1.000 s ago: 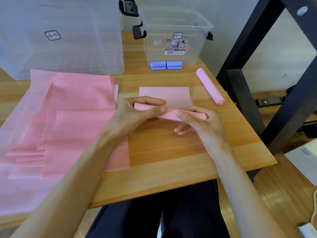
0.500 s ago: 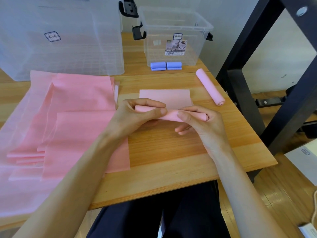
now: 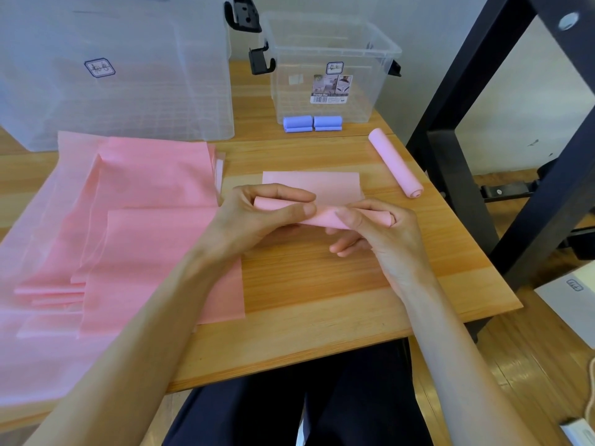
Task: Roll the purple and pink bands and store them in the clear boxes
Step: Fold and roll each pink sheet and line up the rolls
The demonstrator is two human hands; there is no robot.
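Pink, smooth band [image 3: 322, 217], half rolled into a tube, gripped by left hand [image 3: 257, 217] and right hand [image 3: 380, 230] fingers.

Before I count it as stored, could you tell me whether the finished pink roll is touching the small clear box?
Apart. In the head view the finished pink roll lies on the table, with bare wood between it and the small clear box.

Light wood worktop [image 3: 322, 284], visible grain, two boards joined. Plain white wall [image 3: 531, 101] behind, evenly lit, soft daylight look. Black metal frame [image 3: 457, 175] stands just right of the worktop. Glossy wood plank floor [image 3: 528, 358] lower right, white box [image 3: 576, 300] resting on it.
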